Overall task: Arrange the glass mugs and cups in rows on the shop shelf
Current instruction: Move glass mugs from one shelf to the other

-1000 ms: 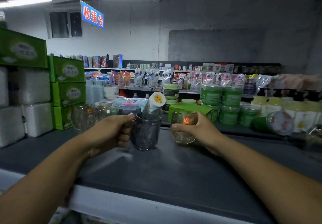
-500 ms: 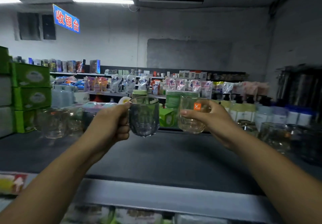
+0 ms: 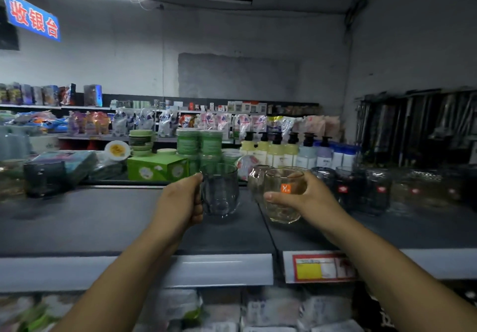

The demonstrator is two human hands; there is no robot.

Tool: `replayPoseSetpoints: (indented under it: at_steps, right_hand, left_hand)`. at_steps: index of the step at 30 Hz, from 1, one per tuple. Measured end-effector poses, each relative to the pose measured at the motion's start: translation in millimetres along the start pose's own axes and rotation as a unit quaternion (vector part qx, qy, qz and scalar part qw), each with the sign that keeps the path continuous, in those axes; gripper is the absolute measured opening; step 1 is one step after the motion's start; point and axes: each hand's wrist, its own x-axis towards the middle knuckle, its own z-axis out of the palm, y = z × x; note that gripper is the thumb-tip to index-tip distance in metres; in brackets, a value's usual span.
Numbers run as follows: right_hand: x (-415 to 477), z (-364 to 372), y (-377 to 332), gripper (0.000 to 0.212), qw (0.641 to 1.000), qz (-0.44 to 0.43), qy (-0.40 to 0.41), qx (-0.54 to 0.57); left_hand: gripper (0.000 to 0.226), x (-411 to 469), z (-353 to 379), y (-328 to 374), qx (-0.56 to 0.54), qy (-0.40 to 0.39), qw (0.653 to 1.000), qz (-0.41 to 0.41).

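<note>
The fingers of your left hand curl round the grey mug's handle. Your right hand wraps the clear cup, thumb in front. Both stand upright, near each other but apart, low over the shelf, beside more glasses. I cannot tell whether they touch the shelf.

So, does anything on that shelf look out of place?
One dark mug sits at the far left, well apart from the other dark glasses grouped on the right. Nothing looks plainly spilled or broken.
</note>
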Motion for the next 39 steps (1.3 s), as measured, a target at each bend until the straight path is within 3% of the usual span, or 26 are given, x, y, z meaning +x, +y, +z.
replayPoseSetpoints:
  at_steps: [6,10,12,15,21,39]
  right_hand:
    - [8.3,-31.2,27.6,0.085,0.984,0.011,-0.023,-0.176]
    - [1.6,-42.2,29.4,0.104,0.969,-0.055,-0.002,-0.239]
    - [-9.1,-46.1,27.1,0.095,0.931,-0.14,0.037,-0.336]
    - [-18.3,-43.8,22.8,0.065,0.888,-0.229,0.014,-0.399]
    - [-0.8,-50.6,33.6,0.046,0.898,-0.216,-0.003,-0.384]
    - [34.3,-47.6,42.0,0.041,0.884,-0.177,0.0,-0.433]
  left_hand:
    - [0.044,-5.0,30.1,-18.8,0.0,0.018,1.0,-0.011]
    - [0.041,-9.9,29.2,-24.1,-0.008,0.013,1.0,-0.007]
    - [0.042,-10.0,28.1,-25.6,-0.014,0.016,1.0,-0.005]
    - [0.044,-9.5,26.7,-26.8,-0.001,0.022,1.0,-0.002]
    - [0.044,-6.5,25.1,-29.6,0.004,0.024,1.0,0.0]
    - [0.043,-5.5,21.1,-30.7,0.006,0.007,1.0,-0.001]
